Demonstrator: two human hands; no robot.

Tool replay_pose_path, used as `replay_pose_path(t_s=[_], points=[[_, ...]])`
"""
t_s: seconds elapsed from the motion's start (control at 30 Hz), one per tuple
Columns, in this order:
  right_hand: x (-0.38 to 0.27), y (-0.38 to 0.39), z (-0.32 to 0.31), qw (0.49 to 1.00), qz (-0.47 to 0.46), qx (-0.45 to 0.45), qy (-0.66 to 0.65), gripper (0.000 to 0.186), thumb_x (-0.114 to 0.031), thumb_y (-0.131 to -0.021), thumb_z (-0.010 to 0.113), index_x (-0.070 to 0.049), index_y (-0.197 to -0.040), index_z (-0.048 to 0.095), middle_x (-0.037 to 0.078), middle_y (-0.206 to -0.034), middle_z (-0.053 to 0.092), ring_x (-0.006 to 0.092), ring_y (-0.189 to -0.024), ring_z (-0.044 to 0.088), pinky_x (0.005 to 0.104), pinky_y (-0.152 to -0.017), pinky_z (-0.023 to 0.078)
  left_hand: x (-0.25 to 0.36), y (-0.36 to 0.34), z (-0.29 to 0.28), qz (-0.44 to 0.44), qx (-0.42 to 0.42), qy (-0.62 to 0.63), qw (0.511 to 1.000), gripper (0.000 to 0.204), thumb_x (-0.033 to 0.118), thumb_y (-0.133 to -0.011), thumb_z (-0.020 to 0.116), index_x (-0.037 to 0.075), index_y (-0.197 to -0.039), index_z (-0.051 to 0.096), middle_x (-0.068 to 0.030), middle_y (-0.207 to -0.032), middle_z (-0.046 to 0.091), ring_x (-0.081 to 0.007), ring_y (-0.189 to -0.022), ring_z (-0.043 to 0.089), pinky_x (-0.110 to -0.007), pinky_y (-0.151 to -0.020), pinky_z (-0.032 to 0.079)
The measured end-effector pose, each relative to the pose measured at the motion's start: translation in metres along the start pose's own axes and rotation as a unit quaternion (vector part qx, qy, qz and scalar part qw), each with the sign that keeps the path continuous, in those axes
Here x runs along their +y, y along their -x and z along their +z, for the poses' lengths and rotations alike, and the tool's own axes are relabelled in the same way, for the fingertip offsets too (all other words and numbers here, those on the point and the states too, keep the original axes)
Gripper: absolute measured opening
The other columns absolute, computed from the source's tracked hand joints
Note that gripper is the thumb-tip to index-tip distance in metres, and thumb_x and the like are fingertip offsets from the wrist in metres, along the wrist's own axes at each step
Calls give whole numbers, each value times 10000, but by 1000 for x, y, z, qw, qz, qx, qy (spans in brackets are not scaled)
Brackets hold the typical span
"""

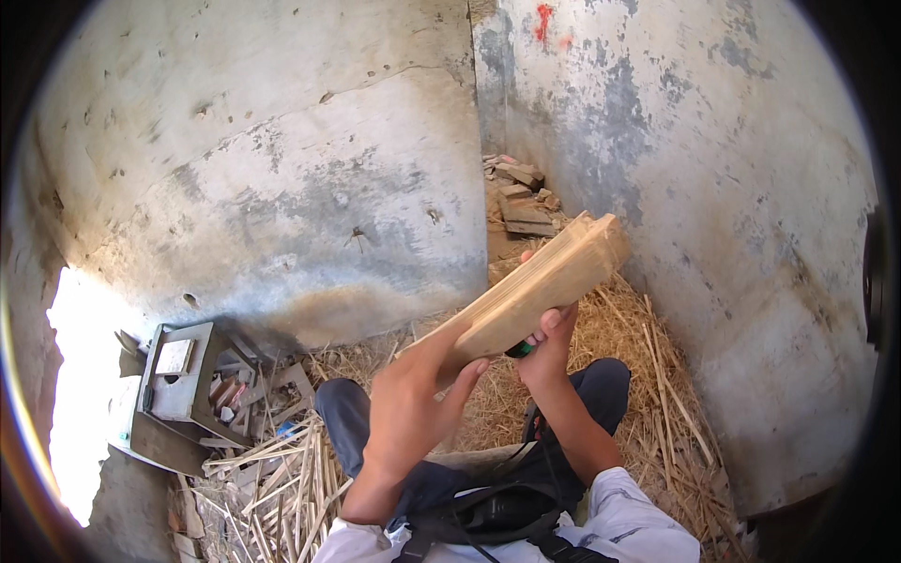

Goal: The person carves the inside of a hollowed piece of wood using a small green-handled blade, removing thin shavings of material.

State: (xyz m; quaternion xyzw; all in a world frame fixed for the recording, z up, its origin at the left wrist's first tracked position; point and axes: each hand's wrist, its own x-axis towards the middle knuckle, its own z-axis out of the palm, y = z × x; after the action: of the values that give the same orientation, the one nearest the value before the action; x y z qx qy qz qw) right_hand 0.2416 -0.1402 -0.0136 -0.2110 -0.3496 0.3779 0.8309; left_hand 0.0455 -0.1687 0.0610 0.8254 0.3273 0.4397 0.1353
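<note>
A long, thick piece of pale wood (544, 296) slants up to the right in front of me, with grooved lines along its upper edge. My left hand (413, 399) grips its lower left end, thumb on the near face and fingers behind. My right hand (552, 345) holds it from below near the middle, thumb against the near face; a fingertip shows past the far edge. A small dark and green thing (519, 349) sits at my right hand under the wood; its kind I cannot make out.
Straw (624, 357) covers the ground around my bent legs. At the left stands a grey box-like cabinet (197, 399) with wood scraps inside. Thin sticks (286, 488) lie beside it. Worn plastered walls (347, 169) rise ahead and right; broken bricks (526, 211) are piled in the gap.
</note>
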Motion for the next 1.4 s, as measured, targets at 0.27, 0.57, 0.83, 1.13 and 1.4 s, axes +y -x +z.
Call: replay_pose_path(t_s=[0.27,0.57,0.83,1.13,1.4], points=[[-5,-5,2,998,-37,-18,38,926,-580,-830,821,-46,-1480,434,21,-1070,638,6,-599,481,174,-488,358,3,17,2,-22,46,-18,999,260,97,-760,902,10,-940,737,-122,-836,694,-280,-706,684,-353,-656,529],[-53,34,-21,875,-160,-97,447,349,-373,-1052,631,-49,-1176,669,53,-799,651,139,-589,577,280,-517,428,-11,22,16,-1,126,-115,985,271,47,-692,904,54,-914,749,-68,-812,667,-280,-740,649,-375,-662,512],[-59,59,18,729,-180,-181,635,272,-283,-919,802,-51,-1040,729,105,-800,718,292,-646,712,368,-570,542,-17,24,24,18,137,-102,985,305,20,-651,902,67,-924,775,-64,-792,671,-263,-728,645,-373,-647,508],[-60,59,22,734,-198,-120,638,262,-289,-929,792,-61,-1055,760,108,-814,744,279,-648,727,358,-564,545,-27,25,25,36,166,-134,976,358,-8,-640,890,91,-976,820,-36,-757,648,-217,-681,601,-351,-615,485],[-68,47,15,713,-191,-69,671,234,-282,-975,745,-66,-1063,758,114,-810,739,274,-650,725,349,-572,545,-32,28,25,38,170,-151,973,408,-22,-632,878,114,-1014,834,-21,-716,604,-210,-645,543,-351,-587,442]])
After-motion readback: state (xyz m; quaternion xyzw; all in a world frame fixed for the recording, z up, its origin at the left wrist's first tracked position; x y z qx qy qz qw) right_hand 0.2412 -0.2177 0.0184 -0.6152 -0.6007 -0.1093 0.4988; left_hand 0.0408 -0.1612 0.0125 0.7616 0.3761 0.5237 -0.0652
